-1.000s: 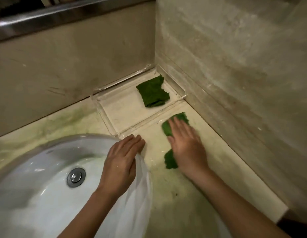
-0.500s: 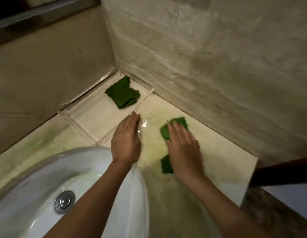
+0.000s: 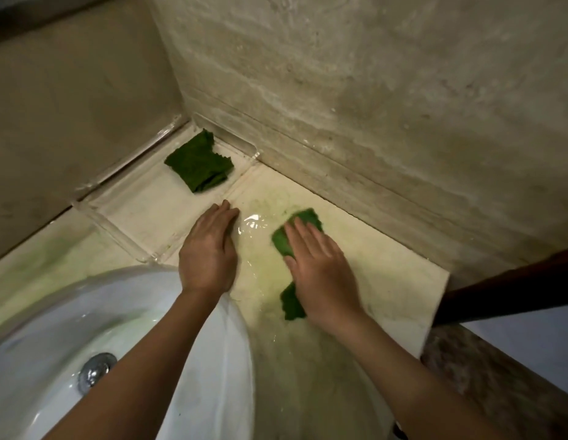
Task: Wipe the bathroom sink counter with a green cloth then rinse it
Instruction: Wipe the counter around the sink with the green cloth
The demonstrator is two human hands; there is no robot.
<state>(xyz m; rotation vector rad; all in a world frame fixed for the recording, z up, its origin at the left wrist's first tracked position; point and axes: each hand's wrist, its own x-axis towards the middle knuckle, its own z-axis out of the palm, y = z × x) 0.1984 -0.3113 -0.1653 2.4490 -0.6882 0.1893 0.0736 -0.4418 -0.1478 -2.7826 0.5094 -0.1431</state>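
Under the flat right hand [image 3: 321, 268] the green cloth [image 3: 295, 223] lies pressed on the wet bench [image 3: 387, 281]; the left hand [image 3: 209, 249], open and empty, rests beside it. Pooled water could let the cloth skid free.
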